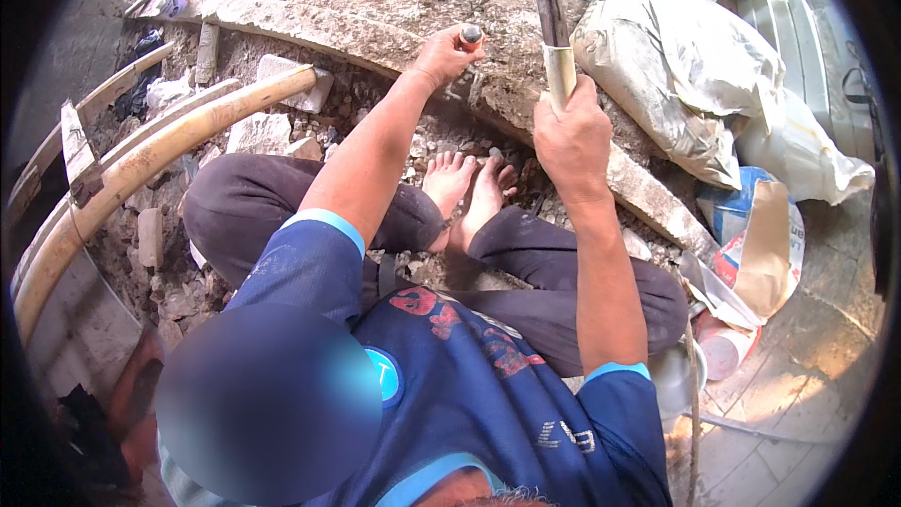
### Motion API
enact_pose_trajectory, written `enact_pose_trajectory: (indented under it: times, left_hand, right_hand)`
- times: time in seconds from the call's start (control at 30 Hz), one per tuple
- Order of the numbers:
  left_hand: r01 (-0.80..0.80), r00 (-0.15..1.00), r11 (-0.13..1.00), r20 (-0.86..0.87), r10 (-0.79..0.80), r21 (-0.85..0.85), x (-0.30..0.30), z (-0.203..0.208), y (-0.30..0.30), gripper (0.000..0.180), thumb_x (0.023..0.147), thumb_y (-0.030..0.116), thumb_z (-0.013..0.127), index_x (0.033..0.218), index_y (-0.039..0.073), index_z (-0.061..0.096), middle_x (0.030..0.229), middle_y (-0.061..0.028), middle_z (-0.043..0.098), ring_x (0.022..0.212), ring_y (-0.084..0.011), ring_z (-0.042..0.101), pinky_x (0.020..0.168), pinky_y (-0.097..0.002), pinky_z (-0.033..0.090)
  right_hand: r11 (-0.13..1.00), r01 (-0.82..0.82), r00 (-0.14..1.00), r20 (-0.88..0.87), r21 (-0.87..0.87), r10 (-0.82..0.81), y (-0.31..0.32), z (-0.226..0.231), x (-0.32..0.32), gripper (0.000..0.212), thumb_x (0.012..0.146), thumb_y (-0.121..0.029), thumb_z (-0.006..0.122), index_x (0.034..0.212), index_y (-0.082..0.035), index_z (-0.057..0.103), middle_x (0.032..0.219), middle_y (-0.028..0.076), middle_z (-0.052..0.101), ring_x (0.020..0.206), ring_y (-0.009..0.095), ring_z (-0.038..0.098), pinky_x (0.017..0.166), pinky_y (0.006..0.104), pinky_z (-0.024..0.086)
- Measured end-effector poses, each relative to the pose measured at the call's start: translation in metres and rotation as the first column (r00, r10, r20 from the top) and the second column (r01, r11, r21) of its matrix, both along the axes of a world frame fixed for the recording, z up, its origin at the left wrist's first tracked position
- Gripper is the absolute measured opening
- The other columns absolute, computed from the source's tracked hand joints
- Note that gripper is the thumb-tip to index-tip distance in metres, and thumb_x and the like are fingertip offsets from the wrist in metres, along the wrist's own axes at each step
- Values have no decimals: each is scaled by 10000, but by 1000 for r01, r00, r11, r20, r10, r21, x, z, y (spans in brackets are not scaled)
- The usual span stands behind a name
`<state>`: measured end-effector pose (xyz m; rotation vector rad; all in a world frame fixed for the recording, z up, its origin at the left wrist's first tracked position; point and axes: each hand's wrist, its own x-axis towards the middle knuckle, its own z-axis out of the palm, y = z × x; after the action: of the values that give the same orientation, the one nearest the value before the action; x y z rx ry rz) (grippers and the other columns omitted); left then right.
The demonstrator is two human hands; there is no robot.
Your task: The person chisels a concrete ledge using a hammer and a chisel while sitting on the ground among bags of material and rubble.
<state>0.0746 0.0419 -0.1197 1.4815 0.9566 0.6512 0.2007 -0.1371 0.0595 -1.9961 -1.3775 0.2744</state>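
Observation:
My right hand is closed round the pale lower handle of a claw hammer. The hammer is raised upright, its dark metal head at the top of the view and its claw toward the right. Farther left, my left hand grips a chisel whose round metal top end sticks out of the fist; its lower end is hidden. Below it runs a long rough concrete edge, with dirt on the far side. The hammer head is apart from the chisel, beyond it and to the right.
My bare feet and crossed legs are just below the concrete edge. Broken rubble and a curved pale pole lie at left. Filled white sacks stand at right, near a torn blue-and-white bag and a bucket.

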Motion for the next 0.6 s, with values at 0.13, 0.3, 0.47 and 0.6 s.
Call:
enact_pose_trajectory:
  times: [0.13, 0.3, 0.47, 0.6]
  left_hand:
    - [59, 995, 998, 77, -61, 28, 6, -12, 2, 246, 842, 102, 737, 1079, 74, 677, 991, -12, 705, 916, -116, 638, 848, -280, 507]
    - [27, 993, 992, -119, -12, 125, 8, -15, -3, 276, 846, 146, 748, 1100, 75, 667, 961, -36, 706, 891, -119, 625, 822, -288, 502]
    - [-8, 999, 996, -53, 13, 90, 7, 4, -10, 281, 840, 141, 753, 1097, 72, 663, 973, -35, 707, 886, -101, 618, 826, -286, 502]
    - [-61, 992, 969, -96, 86, 241, 15, 1, -13, 251, 780, 76, 793, 1000, 65, 672, 814, 6, 689, 732, -60, 581, 708, -244, 502]
  right_hand:
    - [958, -83, 971, 193, -273, 139, 0, -64, 8, 178, 817, -80, 571, 943, 25, 502, 701, 267, 629, 682, 429, 664, 622, 486, 542]
    - [984, -56, 981, 174, -167, 85, 9, -16, 4, 165, 825, -76, 565, 931, 32, 499, 656, 261, 613, 643, 438, 650, 591, 484, 539]
    - [986, -22, 1000, 6, 167, 21, 4, -15, -6, 200, 823, -89, 592, 955, 26, 494, 646, 267, 594, 628, 449, 637, 560, 497, 515]
    - [973, -140, 943, 275, -183, 187, -2, -81, 26, 161, 814, -58, 556, 917, 49, 494, 668, 258, 621, 630, 432, 649, 586, 476, 545]
